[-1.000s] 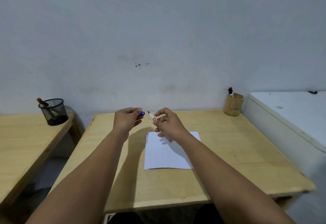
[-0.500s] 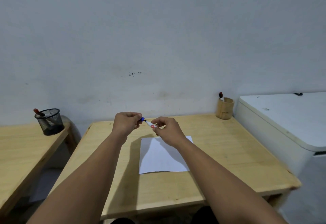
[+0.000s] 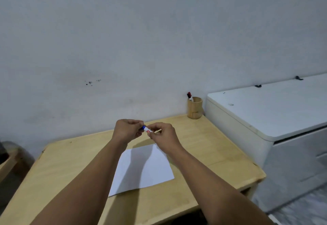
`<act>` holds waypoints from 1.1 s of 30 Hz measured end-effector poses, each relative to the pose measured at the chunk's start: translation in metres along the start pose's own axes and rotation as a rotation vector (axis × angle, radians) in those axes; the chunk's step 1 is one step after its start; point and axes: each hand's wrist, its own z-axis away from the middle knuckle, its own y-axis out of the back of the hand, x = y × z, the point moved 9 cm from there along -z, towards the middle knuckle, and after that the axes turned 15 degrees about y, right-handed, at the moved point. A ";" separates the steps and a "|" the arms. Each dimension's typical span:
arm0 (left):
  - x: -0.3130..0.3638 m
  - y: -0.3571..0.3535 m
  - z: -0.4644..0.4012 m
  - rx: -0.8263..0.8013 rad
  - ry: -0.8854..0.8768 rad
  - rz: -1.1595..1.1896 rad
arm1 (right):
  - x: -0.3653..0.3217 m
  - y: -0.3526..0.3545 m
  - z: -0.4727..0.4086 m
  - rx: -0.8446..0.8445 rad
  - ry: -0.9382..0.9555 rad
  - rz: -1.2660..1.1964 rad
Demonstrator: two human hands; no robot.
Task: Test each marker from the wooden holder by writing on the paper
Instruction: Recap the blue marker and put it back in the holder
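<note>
Above paper (image 3: 141, 170): left hand (image 3: 126, 130) pinches blue cap (image 3: 143, 127), right hand (image 3: 163, 136) grips marker (image 3: 147, 130). Paper looks unmarked; red marker (image 3: 189, 96) waits in far-right wooden holder (image 3: 195, 108).

Left hand (image 3: 127, 129) and right hand (image 3: 163, 137) both pinch a marker (image 3: 146, 129) above the paper (image 3: 141, 168)

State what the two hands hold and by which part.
A blue marker: the left hand grips its blue cap end, the right hand pinches the white barrel, above the paper.
</note>
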 end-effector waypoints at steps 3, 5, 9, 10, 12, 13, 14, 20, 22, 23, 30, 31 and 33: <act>0.022 -0.056 -0.015 -0.064 -0.035 -0.001 | 0.007 0.050 -0.020 0.081 0.032 0.093; 0.038 -0.092 -0.026 -0.108 -0.062 -0.015 | 0.012 0.082 -0.037 0.104 0.044 0.153; 0.067 -0.166 -0.040 -0.277 -0.098 -0.050 | 0.023 0.147 -0.069 0.114 0.059 0.245; 0.070 -0.183 -0.044 -0.316 -0.086 -0.049 | 0.025 0.163 -0.079 0.123 0.059 0.267; 0.071 -0.207 -0.059 -0.316 -0.064 0.001 | 0.028 0.195 -0.099 0.199 0.051 0.272; 0.070 -0.214 -0.069 -0.276 -0.072 0.028 | 0.030 0.214 -0.109 0.268 0.047 0.253; 0.070 -0.218 -0.079 -0.212 -0.107 0.011 | 0.032 0.231 -0.118 0.345 0.045 0.237; 0.050 -0.254 -0.124 0.009 -0.241 -0.336 | 0.052 0.284 -0.170 0.534 0.082 0.304; 0.047 -0.266 -0.135 0.026 -0.266 -0.389 | 0.061 0.282 -0.185 0.497 0.074 0.329; 0.046 -0.271 -0.138 0.036 -0.287 -0.413 | 0.067 0.277 -0.191 0.463 0.059 0.337; 0.041 -0.288 -0.152 0.028 -0.323 -0.409 | 0.111 0.227 -0.214 0.185 -0.081 0.348; 0.038 -0.287 -0.154 0.032 -0.314 -0.417 | 0.116 0.219 -0.215 0.147 -0.096 0.338; 0.033 -0.285 -0.157 0.035 -0.304 -0.436 | 0.123 0.210 -0.216 0.118 -0.110 0.354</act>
